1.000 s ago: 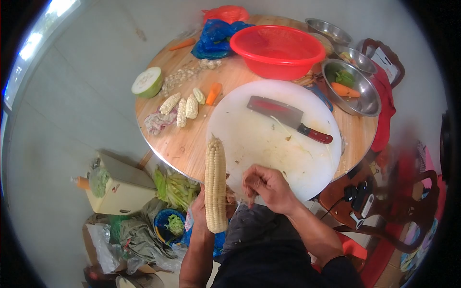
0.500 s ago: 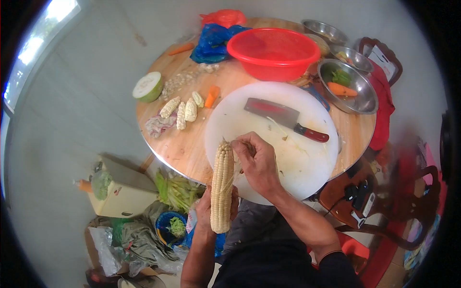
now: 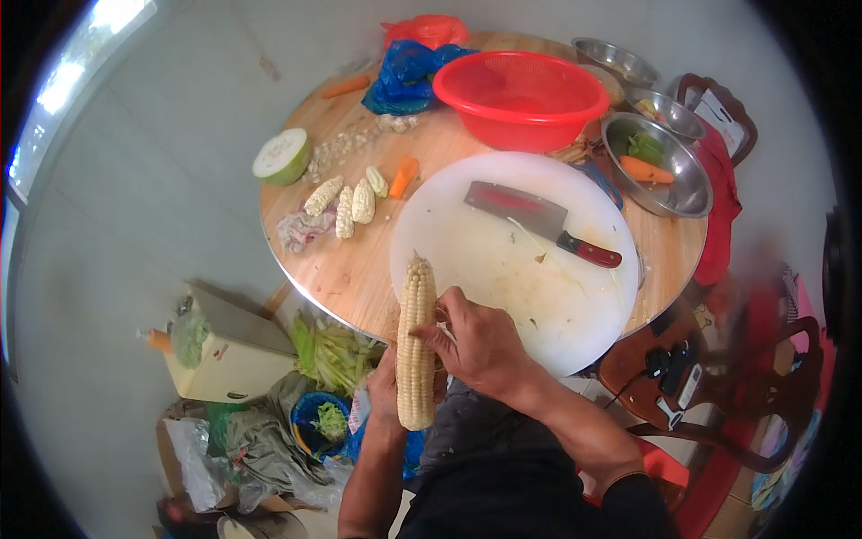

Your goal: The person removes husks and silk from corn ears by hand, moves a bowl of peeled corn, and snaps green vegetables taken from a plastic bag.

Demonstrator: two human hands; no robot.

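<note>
A pale corn cob (image 3: pixel 416 346) stands nearly upright before the round white cutting board (image 3: pixel 557 314), its tip toward the table. My left hand (image 3: pixel 383 386) holds it from behind, most of the fingers hidden by the cob. Against the cob's right side is my right hand (image 3: pixel 480 346), fingers curled, thumb touching the kernels; whether it grips a strand is too small to tell. On the board lies a cleaver (image 3: pixel 521 208) with a dark red handle. Several short corn pieces (image 3: pixel 363 201) and an orange carrot piece (image 3: pixel 404 177) lie left of the board.
A red basin (image 3: pixel 521 126) and blue bag (image 3: pixel 400 81) stand at the table's back. Metal bowls (image 3: pixel 687 184) are at the right, one holding a carrot. A cut green melon (image 3: pixel 285 154) sits at the left edge. Corn husks (image 3: pixel 328 355) and a blue bin (image 3: pixel 305 409) are below.
My right hand moved from below up to the cob's tip, then down along its right side. The cob shifted slightly right and stays in my left hand.
</note>
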